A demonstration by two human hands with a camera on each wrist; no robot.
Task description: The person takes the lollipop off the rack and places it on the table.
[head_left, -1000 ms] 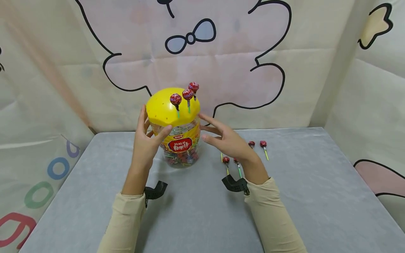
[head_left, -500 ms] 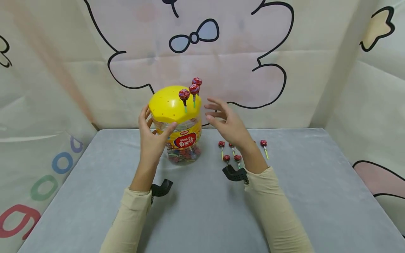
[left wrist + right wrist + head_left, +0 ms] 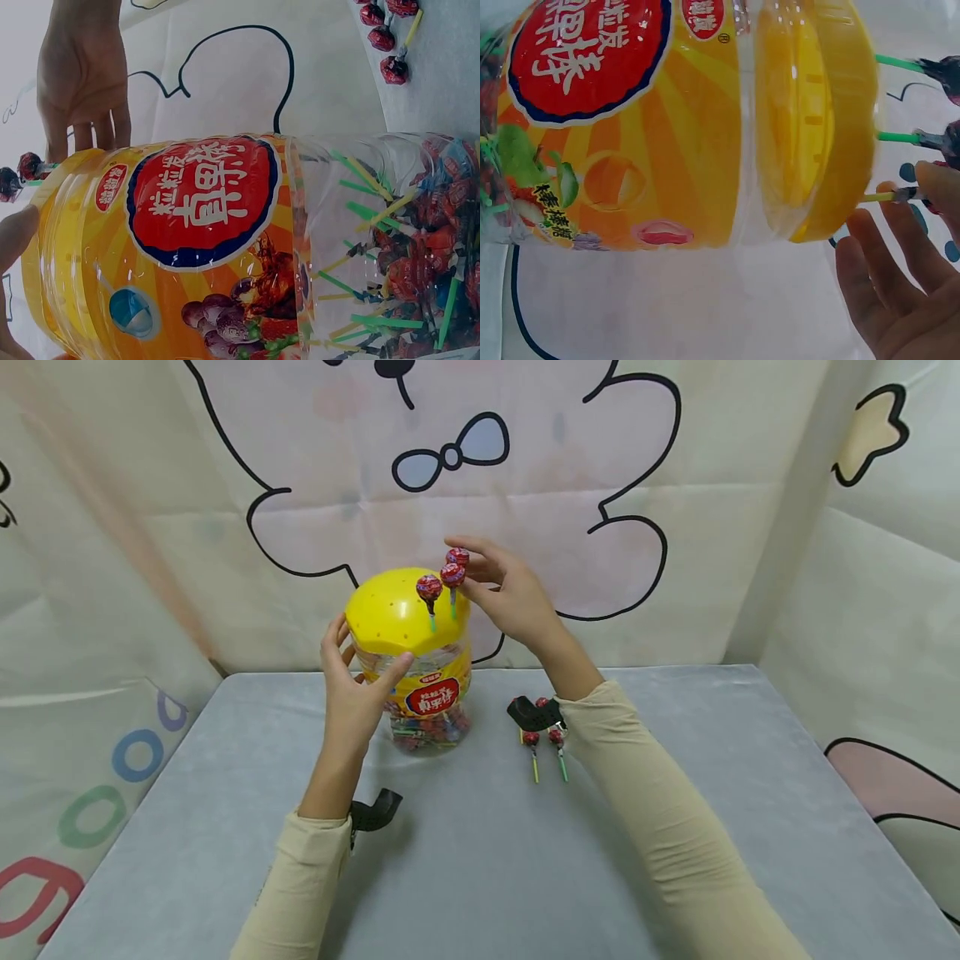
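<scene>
At the far left, a printed cloth [image 3: 75, 610] is hanging beside the bench [image 3: 465, 868], its coloured rings running along the bench's left edge. My left grip [image 3: 351, 702] is wrapping the near left side of the jar [image 3: 432, 697], thumb in front and fingers behind, at the height of the yellow lid [image 3: 390, 610]. The jar is standing left of centre near the bench's far edge, and wrapped sweets [image 3: 420, 262] are lying in its clear bottom. Three lollipops are sticking up from the lid: the front lollipop [image 3: 429, 587], the middle lollipop [image 3: 452, 574] and the rear lollipop [image 3: 457, 557]. My right grip [image 3: 516, 597] is pinching the rear lollipop narrowly between thumb and finger, its yellow stick meeting the lid. Farther right, loose lollipops [image 3: 531, 738] are lying on the bench toward its far edge, partly hidden by a black wrist mount [image 3: 536, 714].
</scene>
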